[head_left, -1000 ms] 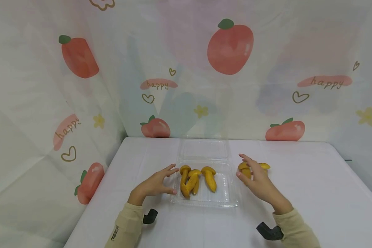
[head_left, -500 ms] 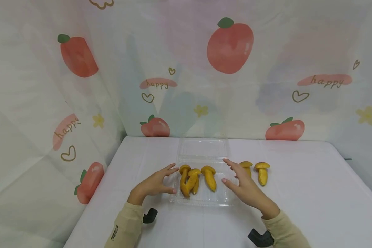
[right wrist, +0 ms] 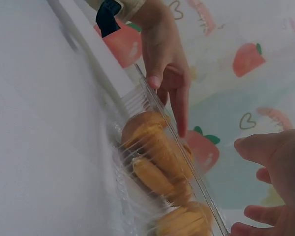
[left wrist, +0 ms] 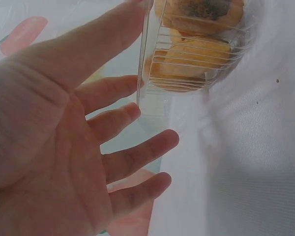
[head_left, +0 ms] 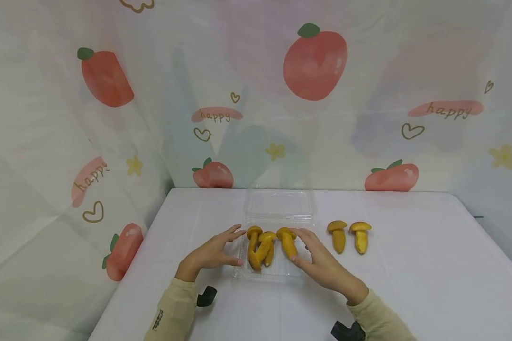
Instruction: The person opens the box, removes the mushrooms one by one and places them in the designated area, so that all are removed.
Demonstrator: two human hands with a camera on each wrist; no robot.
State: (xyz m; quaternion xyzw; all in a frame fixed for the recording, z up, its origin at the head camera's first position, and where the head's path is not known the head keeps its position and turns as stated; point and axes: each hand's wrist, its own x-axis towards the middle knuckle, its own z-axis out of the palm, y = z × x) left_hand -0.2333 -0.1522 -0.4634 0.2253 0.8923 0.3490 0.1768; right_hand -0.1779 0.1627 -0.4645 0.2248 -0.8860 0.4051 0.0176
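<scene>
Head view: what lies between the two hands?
In the head view, yellow capped mushrooms in an open, clear plastic box lie between left hand and right hand.

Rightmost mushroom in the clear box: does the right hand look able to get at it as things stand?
Probably yes: the right hand is close beside that mushroom, holding nothing, and the clear lid is folded back; nothing seems in the way.

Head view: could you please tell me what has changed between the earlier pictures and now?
The right hand moved left, from the two mushrooms outside the clear container to the rightmost mushroom inside it; whether it touches that mushroom is unclear. The left hand, the container and the mushrooms stayed in place.
</scene>
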